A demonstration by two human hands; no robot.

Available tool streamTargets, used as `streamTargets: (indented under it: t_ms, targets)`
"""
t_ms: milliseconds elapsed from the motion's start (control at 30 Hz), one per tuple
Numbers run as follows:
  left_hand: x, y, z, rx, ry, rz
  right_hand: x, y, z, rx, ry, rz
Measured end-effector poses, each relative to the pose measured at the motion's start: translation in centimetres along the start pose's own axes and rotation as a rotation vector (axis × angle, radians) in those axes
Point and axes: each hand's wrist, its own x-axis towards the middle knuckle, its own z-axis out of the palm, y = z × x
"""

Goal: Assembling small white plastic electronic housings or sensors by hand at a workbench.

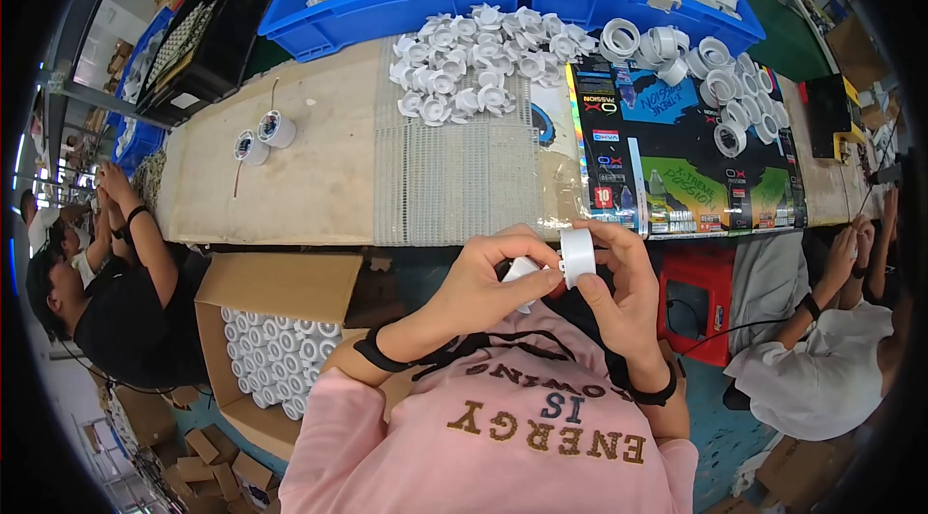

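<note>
Just beyond the table's near edge, my right hand (626,287) has its fingers and thumb around a white plastic ring (579,256). My left hand (469,284) is closed on a smaller white plastic piece (522,272), partly hidden by the fingers. Its thumb and fingertip reach to the ring's left side, where small white prongs show. Ahead on the table lies a pile of white finned plastic parts (454,70). Loose white rings (730,94) are spread to its right, partly on a dark printed sheet (691,142).
Two blue bins (396,4) with white parts stand at the table's back. Two white cylinders (277,129) with wires lie at left. A cardboard box (280,274) of white cylinders sits lower left, a red stool (720,306) at right. People (116,311) work on both sides.
</note>
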Motion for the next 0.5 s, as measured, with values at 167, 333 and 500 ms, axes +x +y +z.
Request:
streamTargets:
  t_ms: [167, 333, 500]
  targets:
    - [0.0, 0.0, 0.2, 0.083, 0.002, 0.044, -0.3, 0.0, -0.4, -0.233, 0.019, -0.073]
    - [0.0, -0.9, 1.0, 0.350, 0.114, 0.193, -0.3, -0.9, -0.3, -0.635, 0.076, -0.292]
    - [0.2, -1.1, 1.1, 0.428, 0.059, 0.183, -0.6, 0.2, -1.3, -0.372, 0.208, -0.116]
